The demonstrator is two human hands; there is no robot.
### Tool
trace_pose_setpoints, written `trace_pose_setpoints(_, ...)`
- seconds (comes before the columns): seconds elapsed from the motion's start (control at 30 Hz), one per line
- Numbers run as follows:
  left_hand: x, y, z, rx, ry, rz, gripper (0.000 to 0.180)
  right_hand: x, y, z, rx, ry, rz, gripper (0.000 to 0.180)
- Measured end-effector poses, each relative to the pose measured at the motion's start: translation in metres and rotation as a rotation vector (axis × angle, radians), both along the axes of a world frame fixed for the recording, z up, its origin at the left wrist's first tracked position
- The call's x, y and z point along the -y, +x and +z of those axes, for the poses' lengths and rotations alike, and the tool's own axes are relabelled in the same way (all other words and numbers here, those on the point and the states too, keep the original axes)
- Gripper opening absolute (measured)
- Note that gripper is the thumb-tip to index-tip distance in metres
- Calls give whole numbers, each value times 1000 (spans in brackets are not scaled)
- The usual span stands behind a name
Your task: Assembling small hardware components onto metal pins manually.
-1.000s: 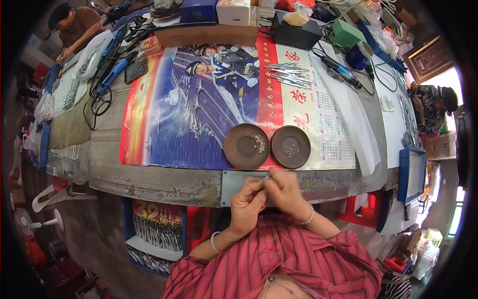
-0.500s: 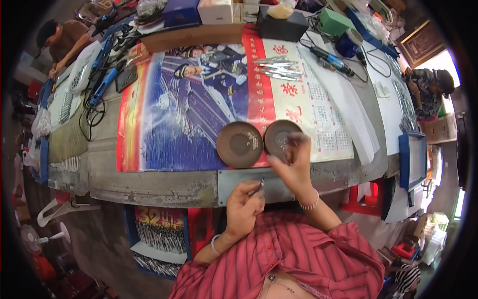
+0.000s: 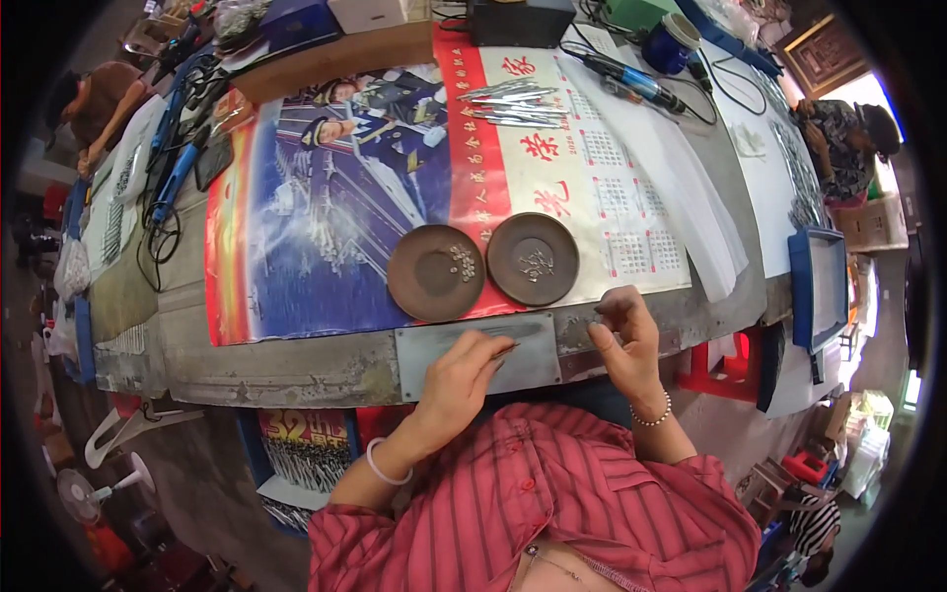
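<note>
At the table's front edge, my left hand [image 3: 457, 380] is closed in a pinch over the grey metal plate [image 3: 538, 335]. A slim dark metal piece [image 3: 507, 349] pokes out from its fingertips; its rest is hidden. To the right, my right hand [image 3: 629, 340] is raised with curled fingers, thumb and forefinger close together; anything between them is too small to name. Two round brown dishes lie beyond the hands. The left dish [image 3: 409, 276] holds small pale bits at its right side, and the right dish [image 3: 508, 242] has tiny shiny bits in its middle.
A calendar poster [image 3: 335, 237] covers the tabletop, with a pile of slim silver pieces [image 3: 513, 102] on it. Clear plastic sheeting [image 3: 681, 187] and a blue-handled tool [image 3: 631, 81] lie right. A blue tray [image 3: 819, 286] juts out at the right edge. Two people sit at the far sides.
My right hand has drawn back from the right dish toward the table edge. The left hand has turned over, lowering the metal piece toward the plate. The whole view has shifted slightly.
</note>
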State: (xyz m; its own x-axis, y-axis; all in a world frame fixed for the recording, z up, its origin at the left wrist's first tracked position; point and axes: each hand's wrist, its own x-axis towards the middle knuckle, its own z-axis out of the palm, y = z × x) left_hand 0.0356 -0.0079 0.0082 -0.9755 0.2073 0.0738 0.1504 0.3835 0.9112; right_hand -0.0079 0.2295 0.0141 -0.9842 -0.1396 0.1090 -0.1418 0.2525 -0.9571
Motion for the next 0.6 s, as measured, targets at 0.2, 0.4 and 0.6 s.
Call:
trace_pose_setpoints(0.2, -23, -32, -8, -207, -432, -222, 21, -4, 7, 8, -112, 121, 15, 17)
trace_pose_setpoints(0.4, 12, -21, -5, -192, -548, -306, 27, -8, 4, 18, -93, 165, 109, 13)
trace_pose_setpoints(0.6, 19, -12, -1, -137, -566, -238, 30, 3, 5, 18, -66, 132, 253, 13)
